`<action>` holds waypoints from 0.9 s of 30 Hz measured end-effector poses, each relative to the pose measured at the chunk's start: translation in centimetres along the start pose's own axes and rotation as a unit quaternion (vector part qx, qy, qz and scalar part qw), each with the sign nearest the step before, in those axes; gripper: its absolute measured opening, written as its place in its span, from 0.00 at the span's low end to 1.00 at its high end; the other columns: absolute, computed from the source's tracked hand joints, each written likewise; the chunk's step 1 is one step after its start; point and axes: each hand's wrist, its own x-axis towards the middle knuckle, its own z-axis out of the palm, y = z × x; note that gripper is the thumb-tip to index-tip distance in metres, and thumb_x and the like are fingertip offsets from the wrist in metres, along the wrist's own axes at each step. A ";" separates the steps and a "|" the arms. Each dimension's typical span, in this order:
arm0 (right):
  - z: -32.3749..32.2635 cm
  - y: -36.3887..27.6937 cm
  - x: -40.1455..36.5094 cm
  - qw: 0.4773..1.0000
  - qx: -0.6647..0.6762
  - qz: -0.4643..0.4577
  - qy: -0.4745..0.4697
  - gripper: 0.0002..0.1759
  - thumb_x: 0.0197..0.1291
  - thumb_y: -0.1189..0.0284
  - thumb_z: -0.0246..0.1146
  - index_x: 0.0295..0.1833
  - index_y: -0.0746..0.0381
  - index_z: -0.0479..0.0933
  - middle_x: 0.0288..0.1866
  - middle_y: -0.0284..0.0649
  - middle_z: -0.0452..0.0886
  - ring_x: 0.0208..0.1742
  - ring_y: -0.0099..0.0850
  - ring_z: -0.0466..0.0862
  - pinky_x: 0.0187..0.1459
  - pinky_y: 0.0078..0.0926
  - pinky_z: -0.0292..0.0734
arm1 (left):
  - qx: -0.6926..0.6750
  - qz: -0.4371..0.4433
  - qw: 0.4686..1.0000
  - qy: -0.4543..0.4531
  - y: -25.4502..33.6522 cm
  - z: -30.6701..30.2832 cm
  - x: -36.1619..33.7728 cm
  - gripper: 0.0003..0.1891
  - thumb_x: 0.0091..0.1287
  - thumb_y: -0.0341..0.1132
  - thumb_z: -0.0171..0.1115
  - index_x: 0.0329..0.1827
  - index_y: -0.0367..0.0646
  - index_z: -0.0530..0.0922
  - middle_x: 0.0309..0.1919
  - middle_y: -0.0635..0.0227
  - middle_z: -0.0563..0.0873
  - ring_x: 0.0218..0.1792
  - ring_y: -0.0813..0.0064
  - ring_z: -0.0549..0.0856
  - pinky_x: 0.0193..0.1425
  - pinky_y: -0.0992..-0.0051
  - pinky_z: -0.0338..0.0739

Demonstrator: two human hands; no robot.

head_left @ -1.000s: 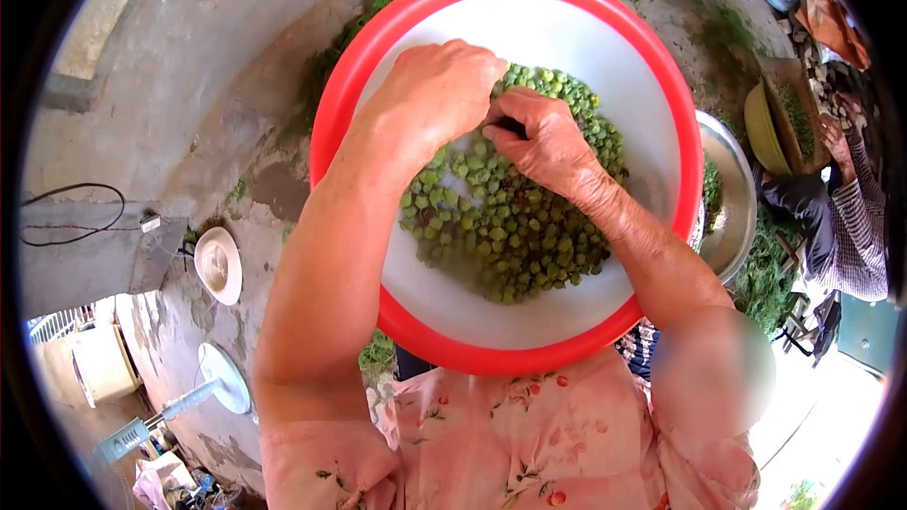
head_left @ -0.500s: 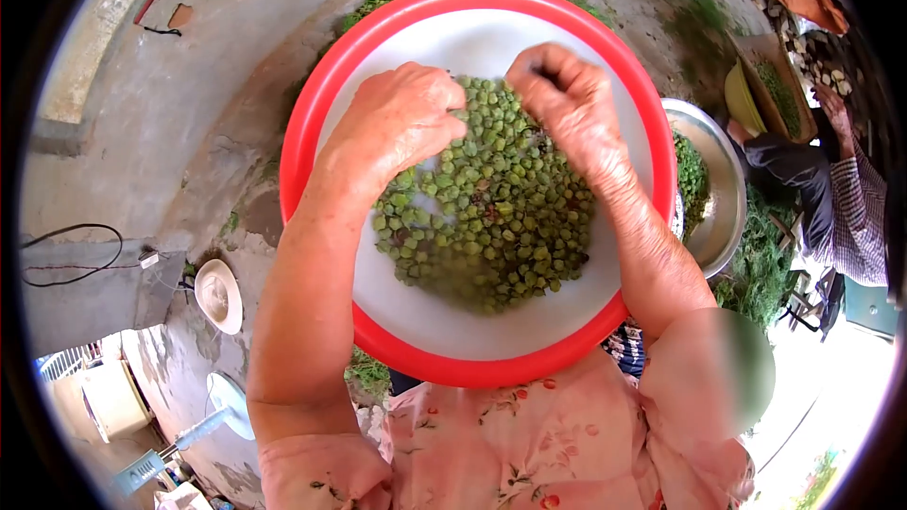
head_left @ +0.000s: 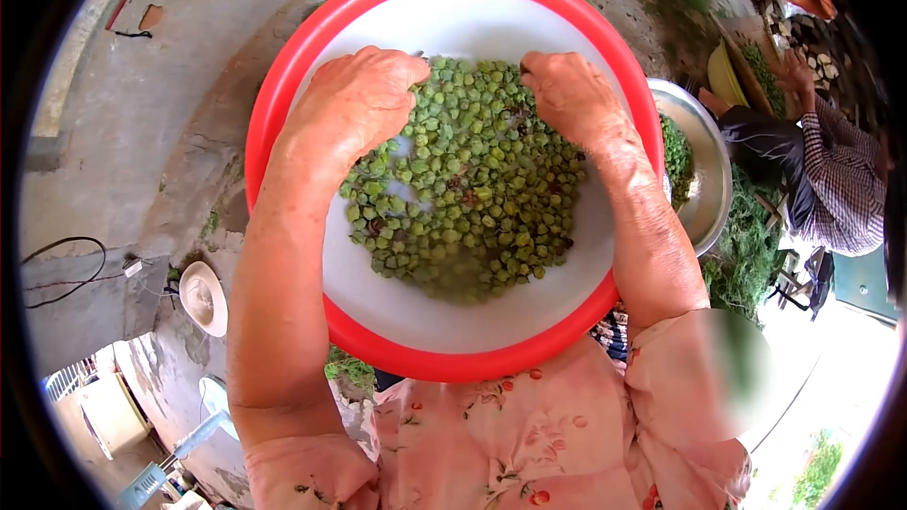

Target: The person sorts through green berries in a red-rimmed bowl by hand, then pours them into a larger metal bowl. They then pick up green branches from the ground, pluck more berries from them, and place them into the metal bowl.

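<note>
A wide white basin with a red rim [head_left: 274,123] sits in front of my body. Inside it lies a heap of small round green pods [head_left: 472,179], with a few brown bits among them. Over the upper left of the heap, my left hand [head_left: 351,99] is closed, its fingertips pinched together at the edge of the pods. My right hand [head_left: 574,99] is closed likewise at the upper right, thumb and fingers pressed together. What either pinch holds, if anything, is too small to make out.
At the right stands a metal bowl [head_left: 715,179] with green pieces in it. Beyond it, a person in a checked sleeve [head_left: 841,170] sits near a yellow-green bowl [head_left: 726,76]. Feathery greens [head_left: 742,260] lie on the ground. A straw hat [head_left: 203,297] and a fan [head_left: 213,406] are at left.
My hands are farther apart over the pods. The right hand has turned, its knuckles now up. The basin and the surroundings appear shifted left and slightly upward in the view.
</note>
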 end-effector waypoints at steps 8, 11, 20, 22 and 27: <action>-0.7 -2.5 -0.3 0.895 0.389 0.045 -0.214 0.19 0.67 0.70 0.58 0.61 0.64 0.71 0.43 0.46 0.82 0.38 0.32 0.84 0.42 0.32 0.82 | -0.008 0.033 0.999 0.031 -0.9 0.6 -0.2 0.14 0.66 0.32 0.59 0.54 0.46 0.80 0.47 0.57 0.84 0.52 0.58 0.81 0.57 0.62 0.74; -0.6 -2.1 -0.1 0.856 0.476 0.063 -0.192 0.19 0.69 0.72 0.56 0.63 0.63 0.71 0.45 0.40 0.81 0.40 0.24 0.84 0.40 0.21 0.83 | 0.006 0.007 1.000 0.000 -0.2 0.2 -0.1 0.14 0.66 0.32 0.59 0.54 0.45 0.80 0.46 0.58 0.84 0.52 0.58 0.81 0.57 0.62 0.74; -1.3 1.1 0.3 0.968 0.248 0.019 -0.043 0.14 0.68 0.71 0.56 0.56 0.63 0.76 0.40 0.39 0.83 0.37 0.22 0.83 0.38 0.21 0.81 | -0.036 0.011 0.999 0.030 -0.6 0.6 0.2 0.14 0.65 0.32 0.60 0.53 0.43 0.81 0.45 0.56 0.85 0.49 0.57 0.82 0.55 0.62 0.75; -1.3 1.0 0.3 0.974 0.220 0.022 -0.048 0.13 0.67 0.72 0.57 0.54 0.64 0.78 0.39 0.40 0.84 0.37 0.23 0.83 0.39 0.23 0.81 | -0.031 0.016 0.999 0.039 -0.6 0.7 0.0 0.14 0.65 0.32 0.60 0.53 0.43 0.80 0.45 0.56 0.85 0.49 0.57 0.82 0.55 0.62 0.75; 0.3 1.3 0.1 0.968 0.226 -0.038 -0.100 0.09 0.58 0.78 0.63 0.45 0.64 0.82 0.41 0.40 0.85 0.39 0.28 0.84 0.44 0.27 0.81 | -0.015 0.021 0.999 0.033 -0.3 0.5 -0.3 0.14 0.65 0.32 0.61 0.53 0.44 0.81 0.45 0.56 0.85 0.48 0.56 0.83 0.56 0.62 0.75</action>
